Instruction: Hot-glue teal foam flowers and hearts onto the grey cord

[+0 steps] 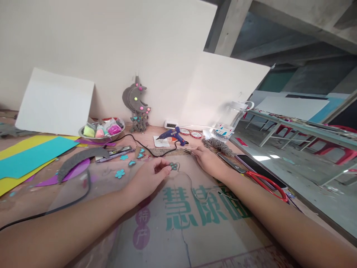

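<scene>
My left hand [154,174] pinches a small teal-grey flower piece [173,166] between thumb and fingers, just above the plastic sheet. A thin cord [192,186] trails from near the flower, curling to the right across the sheet. My right hand [205,159] rests farther right, its fingers closed around a small pointed metal tool [189,152]; its kind is hard to make out. To the left of my left hand lie a turquoise felt flower [119,174] and a turquoise heart [131,163]. Ahead, a blue glue gun [174,136] lies beside a white card [161,141].
Red-handled scissors [267,182] and a phone [259,169] lie right, near grey yarn [219,146] and a clear jug [230,121]. Left are a metal bowl [102,139], a grey felt crescent [80,158] and coloured sheets [36,156]. A moon ornament [136,98] hangs behind.
</scene>
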### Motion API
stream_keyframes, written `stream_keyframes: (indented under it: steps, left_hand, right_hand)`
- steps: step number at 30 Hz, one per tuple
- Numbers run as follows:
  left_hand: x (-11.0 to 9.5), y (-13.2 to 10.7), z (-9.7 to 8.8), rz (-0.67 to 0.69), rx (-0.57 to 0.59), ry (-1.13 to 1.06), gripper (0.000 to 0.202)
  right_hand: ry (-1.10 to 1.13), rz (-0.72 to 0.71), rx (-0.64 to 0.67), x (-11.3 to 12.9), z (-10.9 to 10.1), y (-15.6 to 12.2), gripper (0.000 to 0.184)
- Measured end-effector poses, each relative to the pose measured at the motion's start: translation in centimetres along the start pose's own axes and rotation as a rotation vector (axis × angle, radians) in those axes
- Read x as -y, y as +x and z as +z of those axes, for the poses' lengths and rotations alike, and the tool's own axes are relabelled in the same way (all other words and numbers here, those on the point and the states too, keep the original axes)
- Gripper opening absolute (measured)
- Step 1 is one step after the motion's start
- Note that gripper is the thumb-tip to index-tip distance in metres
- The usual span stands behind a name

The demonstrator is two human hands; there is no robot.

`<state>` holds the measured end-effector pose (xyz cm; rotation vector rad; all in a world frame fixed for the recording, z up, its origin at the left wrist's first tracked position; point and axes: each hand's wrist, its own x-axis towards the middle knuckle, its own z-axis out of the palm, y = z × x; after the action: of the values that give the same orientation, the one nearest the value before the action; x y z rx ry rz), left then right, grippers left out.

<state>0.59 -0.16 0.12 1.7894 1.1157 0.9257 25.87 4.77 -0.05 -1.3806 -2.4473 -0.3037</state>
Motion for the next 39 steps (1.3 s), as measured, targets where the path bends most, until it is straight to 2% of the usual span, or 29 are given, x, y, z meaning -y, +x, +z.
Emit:
stream_keyframes:
  steps: [2,5,7,9,11,14,19,39]
  left_hand:
    - [0.1,0.0,0.0,0.010,0.002,-0.001,0.018]
    - [0.0,0.0,0.0,0.006,-0.004,0.003,0.016]
    - [0.0,0.0,0.0,-0.018,-0.025,0.003,0.016]
    - [0.0,0.1,0.0,-0.036,-0.058,0.002,0.016]
    - [0.1,0.2,0.1,-0.034,-0.086,0.000,0.016]
    - [0.2,0.2,0.1,-0.025,-0.096,0.009,0.015]
    - [-0.3,-0.1,0.0,-0.031,-0.089,0.070,0.013]
    - [-0.1,-0.4,-0.1,0.059,-0.083,0.190,0.011]
  right_hand:
    - [0.013,0.081,-0.012,-0.1,-0.1,-0.1,0.029]
    - [0.134,0.244,-0.138,0.7,-0.9,-0.3,0.026]
    - [0.263,0.307,-0.209,2.1,-1.7,-0.7,0.026]
    - [0.297,0.323,-0.223,3.9,-2.4,-1.2,0.023]
    - [0.274,0.276,-0.186,5.8,-2.8,-1.9,0.019]
    - [0.193,0.165,-0.151,7.5,-2.8,-2.5,0.024]
    - [0.030,-0.010,-0.065,7.6,-2.0,-2.7,0.030]
    - [-0.096,-0.052,-0.054,7.9,-1.7,-2.9,0.032]
